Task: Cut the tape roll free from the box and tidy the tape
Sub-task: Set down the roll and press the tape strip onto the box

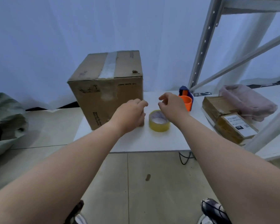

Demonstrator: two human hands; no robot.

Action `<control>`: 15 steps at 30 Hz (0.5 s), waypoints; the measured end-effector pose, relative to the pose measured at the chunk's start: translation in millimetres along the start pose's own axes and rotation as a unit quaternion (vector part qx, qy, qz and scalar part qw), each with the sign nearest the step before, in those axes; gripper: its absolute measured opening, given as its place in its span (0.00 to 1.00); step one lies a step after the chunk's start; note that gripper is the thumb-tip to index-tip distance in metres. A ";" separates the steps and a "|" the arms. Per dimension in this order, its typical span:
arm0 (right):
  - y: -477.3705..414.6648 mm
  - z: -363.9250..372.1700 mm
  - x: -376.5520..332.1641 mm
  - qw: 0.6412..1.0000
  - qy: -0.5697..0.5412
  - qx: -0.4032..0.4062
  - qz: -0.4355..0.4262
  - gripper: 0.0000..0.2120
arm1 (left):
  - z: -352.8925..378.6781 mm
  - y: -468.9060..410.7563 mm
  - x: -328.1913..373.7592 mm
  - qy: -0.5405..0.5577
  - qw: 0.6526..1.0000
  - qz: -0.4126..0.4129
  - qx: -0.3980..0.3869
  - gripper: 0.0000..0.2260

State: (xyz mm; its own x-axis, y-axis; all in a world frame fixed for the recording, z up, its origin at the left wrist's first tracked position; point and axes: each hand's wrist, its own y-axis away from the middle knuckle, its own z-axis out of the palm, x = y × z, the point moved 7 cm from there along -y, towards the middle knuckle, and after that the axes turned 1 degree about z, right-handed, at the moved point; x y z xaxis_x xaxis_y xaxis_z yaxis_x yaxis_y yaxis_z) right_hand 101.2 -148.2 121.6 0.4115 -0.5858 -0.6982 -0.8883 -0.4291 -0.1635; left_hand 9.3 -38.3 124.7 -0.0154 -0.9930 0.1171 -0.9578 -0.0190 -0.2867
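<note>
1. The tape roll [159, 121], yellowish and clear, lies flat on the white desk [168, 143], just beside the lower right corner of the box [107, 88]. It sits below the fingertips of both hands, in the gap between the two wrists.
2. Whether a strip of tape runs from the roll to the box cannot be told; any such strip is too clear to see.
3. The left hand [129, 115] rests against the right front edge of the box, its fingers [141, 103] curled loosely at the corner; whether they pinch anything is hidden.
4. The right hand [173, 105] hovers above and just behind the roll, its fingers [165, 96] bent and spread apart, holding nothing, their tips pointing toward the left hand's fingers.
5. The box is brown cardboard, upright on the desk, with a pale tape band [109, 65] along its top seam.
6. Just beyond the right hand's fingers stands an orange and blue tape dispenser [186, 98].
7. Farther right of those fingers, wrapped parcels [228, 120] and a pink bundle [249, 102] lie on a shelf [268, 152] of a metal rack.
8. Left of the box, well apart from the fingers, a greenish sack [6, 117] lies on the tiled floor [47, 126].
</note>
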 end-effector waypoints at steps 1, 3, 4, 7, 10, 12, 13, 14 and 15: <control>1.4 3.1 -17.3 0.999 -0.009 0.004 -0.030 0.11 | -7.0 10.5 -9.2 0.013 1.000 -0.009 0.020 0.15; 3.8 12.3 -46.9 0.997 -0.043 0.007 -0.069 0.09 | -16.5 30.4 -31.8 0.051 0.996 -0.047 0.056 0.14; 4.0 19.7 -57.4 0.995 -0.071 0.000 -0.068 0.10 | -19.6 39.7 -44.0 0.072 0.992 -0.073 0.069 0.13; 5.1 52.0 -71.9 0.987 -0.148 -0.068 -0.006 0.17 | -28.3 56.1 -75.5 0.101 0.981 -0.136 0.097 0.10; 6.3 87.5 -81.3 0.973 -0.185 -0.131 0.052 0.25 | -48.4 64.4 -104.4 0.082 0.972 -0.166 0.143 0.10; 4.1 101.6 -82.8 0.960 -0.225 -0.136 0.094 0.28 | -57.5 65.4 -115.3 0.042 0.975 -0.157 0.153 0.11; 0.3 106.7 -81.1 0.954 -0.246 -0.127 0.118 0.28 | -60.4 65.1 -119.1 0.019 0.977 -0.149 0.154 0.13; -4.1 110.7 -79.9 0.949 -0.261 -0.112 0.135 0.28 | -62.8 63.8 -121.9 -0.001 0.977 -0.144 0.155 0.15; -8.1 113.7 -78.9 0.949 -0.264 -0.096 0.146 0.29 | -65.0 62.0 -125.0 -0.016 0.977 -0.145 0.157 0.17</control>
State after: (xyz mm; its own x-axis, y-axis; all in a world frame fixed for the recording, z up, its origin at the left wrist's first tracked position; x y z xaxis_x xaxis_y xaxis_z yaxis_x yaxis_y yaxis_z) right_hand 52.8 -20.3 98.7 -0.0513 -0.2944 -0.9543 -0.8748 -0.4476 0.1852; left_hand -66.8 92.2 154.1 0.2571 -0.9438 0.2077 -0.7856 -0.3293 -0.5239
